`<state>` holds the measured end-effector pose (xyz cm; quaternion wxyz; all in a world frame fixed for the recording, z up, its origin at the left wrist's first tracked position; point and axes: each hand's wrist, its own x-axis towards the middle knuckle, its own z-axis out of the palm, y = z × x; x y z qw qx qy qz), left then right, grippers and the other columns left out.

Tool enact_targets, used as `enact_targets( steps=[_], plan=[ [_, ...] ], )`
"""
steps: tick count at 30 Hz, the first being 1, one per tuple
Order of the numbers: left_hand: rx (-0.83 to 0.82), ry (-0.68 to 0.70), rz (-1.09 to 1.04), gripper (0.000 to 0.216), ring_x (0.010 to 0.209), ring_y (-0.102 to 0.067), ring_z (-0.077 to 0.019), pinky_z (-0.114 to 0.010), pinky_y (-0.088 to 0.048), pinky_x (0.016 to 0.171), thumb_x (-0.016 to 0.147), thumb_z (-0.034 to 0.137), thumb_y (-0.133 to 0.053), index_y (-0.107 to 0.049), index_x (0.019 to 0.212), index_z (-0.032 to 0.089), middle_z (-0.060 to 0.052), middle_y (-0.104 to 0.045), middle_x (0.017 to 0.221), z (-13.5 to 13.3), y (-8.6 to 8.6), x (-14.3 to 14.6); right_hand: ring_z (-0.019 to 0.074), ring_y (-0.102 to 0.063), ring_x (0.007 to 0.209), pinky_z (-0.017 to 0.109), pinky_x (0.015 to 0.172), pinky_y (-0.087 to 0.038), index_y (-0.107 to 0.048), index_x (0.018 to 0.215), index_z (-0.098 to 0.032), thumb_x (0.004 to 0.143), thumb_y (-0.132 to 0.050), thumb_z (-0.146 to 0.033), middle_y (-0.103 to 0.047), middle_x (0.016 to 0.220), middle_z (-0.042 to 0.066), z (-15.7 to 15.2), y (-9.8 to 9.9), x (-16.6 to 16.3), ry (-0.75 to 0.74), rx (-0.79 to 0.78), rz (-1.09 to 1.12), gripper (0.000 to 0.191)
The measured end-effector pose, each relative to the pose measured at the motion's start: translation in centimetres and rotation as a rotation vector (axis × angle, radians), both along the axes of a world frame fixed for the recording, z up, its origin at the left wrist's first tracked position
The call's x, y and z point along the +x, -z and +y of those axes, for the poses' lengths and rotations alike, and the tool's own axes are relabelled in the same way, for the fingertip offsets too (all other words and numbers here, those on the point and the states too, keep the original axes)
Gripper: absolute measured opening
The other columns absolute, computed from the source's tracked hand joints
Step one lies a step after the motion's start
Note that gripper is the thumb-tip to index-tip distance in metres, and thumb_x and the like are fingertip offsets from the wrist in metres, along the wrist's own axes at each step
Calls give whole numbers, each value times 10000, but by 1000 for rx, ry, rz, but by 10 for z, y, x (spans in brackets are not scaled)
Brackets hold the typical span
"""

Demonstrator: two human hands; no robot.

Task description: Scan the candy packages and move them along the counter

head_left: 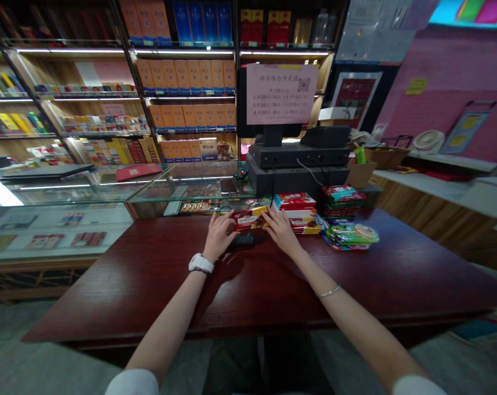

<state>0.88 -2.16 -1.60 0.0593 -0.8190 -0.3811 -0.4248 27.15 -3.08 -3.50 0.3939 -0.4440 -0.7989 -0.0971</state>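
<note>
Between my two hands is a red and yellow snack box (250, 219) with a pale label, held level above the dark red table (158, 285). My left hand (219, 236) is closed on its left end, and my right hand (282, 231) grips the right end. Under the box lies a black device (244, 239), partly covered by my left hand and the box. Just right of my right hand stands a stack of red, white and yellow snack boxes (300, 214). Beside it are a pile of dark red and green packets (341, 200) and some green bags (351, 235).
A cash register (298, 164) with a paper sign (281, 94) on its screen stands behind the stacks. Glass display counters (59, 230) run along the left and back. Shelves of orange boxes (186, 77) line the wall. A cardboard box (360, 173) sits right of the register.
</note>
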Motion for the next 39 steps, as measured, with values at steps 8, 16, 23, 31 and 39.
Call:
enact_targets(
  steps=[8,16,23,31,39],
  plan=[
    [-93,101,5,138,1284,-582,-249,-604,-233,1211,837,213,-697,-575,898,229,-113,-636,1365,-7,-8,51,299,-507,1364,590,1167,-331,-516,1445,-268,1006,-470,-292,-541,1476,118,-24,6,45,177,90,-45,442],
    [-182,213,40,207,1336,-535,-234,-541,-194,1237,810,213,-721,-584,961,240,-83,-641,1350,7,-4,120,272,-561,1282,548,1148,-349,-592,1373,-237,1013,-460,-294,-595,1420,121,-41,9,105,381,126,-92,388],
    [-286,264,-45,299,1365,-506,-238,-550,-209,1221,806,167,-705,-561,1057,247,-69,-641,1348,20,10,176,259,-567,1257,539,1137,-352,-566,1390,-232,1002,-440,-263,-570,1446,118,-37,20,142,470,41,-34,409],
    [-414,227,-69,338,1265,-580,-261,-600,-226,1186,784,140,-719,-561,1060,257,-50,-666,1299,32,27,206,286,-534,1285,566,1128,-336,-577,1364,-224,967,-433,-187,-560,1447,139,-19,37,148,572,-80,-23,424],
    [-436,210,46,327,1307,-546,-272,-601,-223,1189,841,207,-685,-566,1140,268,-67,-627,1360,34,38,205,291,-538,1277,578,1100,-351,-593,1312,-231,939,-419,-133,-602,1380,145,-13,53,145,592,-172,-14,423]
  ],
)
